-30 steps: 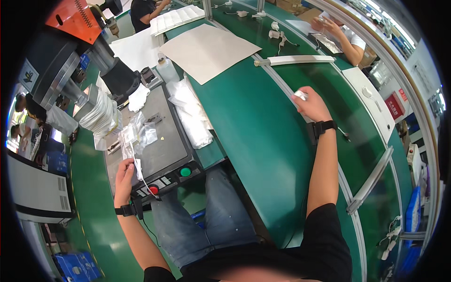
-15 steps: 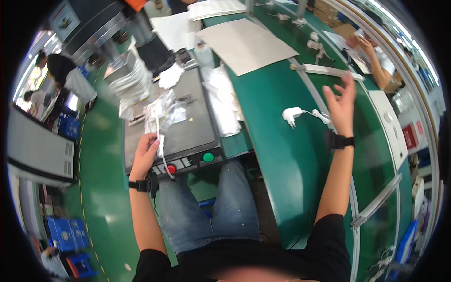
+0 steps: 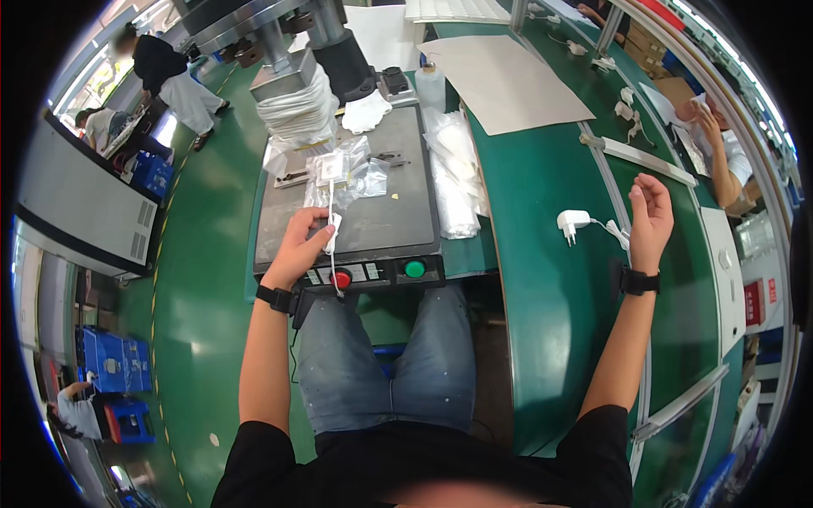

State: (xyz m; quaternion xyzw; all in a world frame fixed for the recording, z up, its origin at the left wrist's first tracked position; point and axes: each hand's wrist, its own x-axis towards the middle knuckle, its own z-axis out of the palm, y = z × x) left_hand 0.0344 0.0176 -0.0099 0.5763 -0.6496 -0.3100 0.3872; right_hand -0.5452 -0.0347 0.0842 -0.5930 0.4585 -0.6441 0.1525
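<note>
My left hand (image 3: 305, 241) pinches a white cable (image 3: 334, 245) over the dark bed of a press machine. The cable runs up toward a small white square piece (image 3: 330, 169) lying among clear plastic bags, and its lower end hangs over the control panel beside a red button. Out to the right, above the green bench, my right hand (image 3: 650, 218) is raised with loosely curled fingers and nothing visible in it. Nearest to that hand lies a white plug adapter (image 3: 574, 223) with a coiled white cord.
The press head and a wrapped block (image 3: 296, 110) stand over the bed's far side. A green button (image 3: 414, 268) sits on the front panel. Plastic bags (image 3: 454, 178) lie right of the bed, and a beige sheet (image 3: 512, 85) covers the bench's far part. A co-worker sits far right.
My view has turned, so the bench and machine appear farther right. My right hand's spread fingers have drawn closer together and curled. My left hand keeps its pinch on the cable.
</note>
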